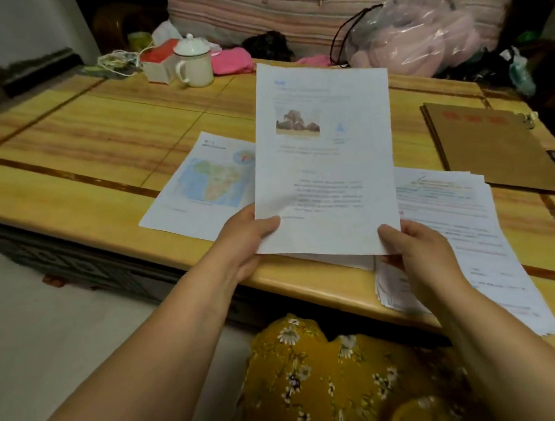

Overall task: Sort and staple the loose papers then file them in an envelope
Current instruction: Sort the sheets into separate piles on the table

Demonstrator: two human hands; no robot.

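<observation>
Looking like the sorting step, stapling not started yet and no stapler clearly showing anywhere. Holding up one printed sheet (pixel 324 157) with a rock photo near the top, tilted upright over the table (pixel 78 200), apparently reading it to pick a pile. Left hand (pixel 249 240) pinching the bottom left corner, thumb on the front and fingers curled behind. Right hand (pixel 421 251) pinching the bottom right corner the same way, so both closed on that sheet, nothing else in them. Lying flat on the left, a map page (pixel 202 181); sitting on the right near the table edge, a fanned stack of papers (pixel 468 233). Waiting further back on the right, the brown envelope (pixel 496 150). Probably needing next a decision on which pile this sheet belongs to, then laying it down squared.
</observation>
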